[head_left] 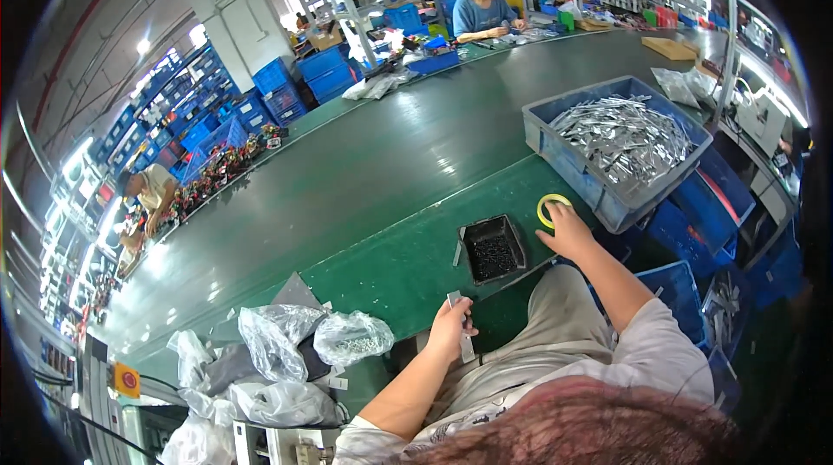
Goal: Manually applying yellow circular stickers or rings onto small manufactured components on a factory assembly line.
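Note:
My left hand is closed around a thin grey metal strip, whose ends stick out above and below the fingers. Over the green bench edge, my right hand has its thumb and fingers apart. Its fingertips are at a roll of yellow tape and seem to touch it. Between the two hands sits a black square tray with many small black parts inside. Another narrow strip lies against the tray's left side.
A blue bin heaped with shiny metal strips stands at the right. Clear plastic bags crowd the near left. Beyond the bench runs a long green conveyor belt. One person sits across it, another at far left.

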A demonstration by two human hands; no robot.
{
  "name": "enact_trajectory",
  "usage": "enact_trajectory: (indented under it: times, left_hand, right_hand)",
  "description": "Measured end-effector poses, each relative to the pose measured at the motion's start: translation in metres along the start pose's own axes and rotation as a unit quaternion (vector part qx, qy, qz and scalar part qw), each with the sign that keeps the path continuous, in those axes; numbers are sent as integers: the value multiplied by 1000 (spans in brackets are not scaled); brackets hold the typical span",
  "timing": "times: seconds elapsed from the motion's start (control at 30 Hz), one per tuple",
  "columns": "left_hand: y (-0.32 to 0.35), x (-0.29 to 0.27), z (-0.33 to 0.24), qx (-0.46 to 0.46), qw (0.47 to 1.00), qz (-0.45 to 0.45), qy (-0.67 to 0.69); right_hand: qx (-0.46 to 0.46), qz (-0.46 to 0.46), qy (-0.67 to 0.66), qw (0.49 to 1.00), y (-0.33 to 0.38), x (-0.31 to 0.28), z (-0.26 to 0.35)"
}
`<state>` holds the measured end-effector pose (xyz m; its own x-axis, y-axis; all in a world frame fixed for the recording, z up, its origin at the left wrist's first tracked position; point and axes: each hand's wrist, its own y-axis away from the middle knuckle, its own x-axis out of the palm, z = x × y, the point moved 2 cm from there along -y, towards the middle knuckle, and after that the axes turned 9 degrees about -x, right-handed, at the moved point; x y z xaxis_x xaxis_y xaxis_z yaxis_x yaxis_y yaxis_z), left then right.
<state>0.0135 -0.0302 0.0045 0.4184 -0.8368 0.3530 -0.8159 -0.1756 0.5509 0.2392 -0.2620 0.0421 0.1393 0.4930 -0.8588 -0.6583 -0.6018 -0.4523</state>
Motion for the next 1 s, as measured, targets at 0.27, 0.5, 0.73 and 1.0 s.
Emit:
enact_trajectory:
  times: [0.27,0.5,0.73,1.0]
  left_hand:
    - [-6,1,0,53,996,-32,-68]
    - [4,1,5,53,997,-35,-43]
    - [13,7,3,173,981,-34,-76]
    - [50,33,4,275,946,31,-166]
  right_hand:
    - [21,-77,-14,997,-1,32,-22]
    - [39,-56,-111,991,-2,25,-34]
    - [40,-199,-499,842,16,-14,50]
    - [-190,-80,-347,915,73,-33,132]
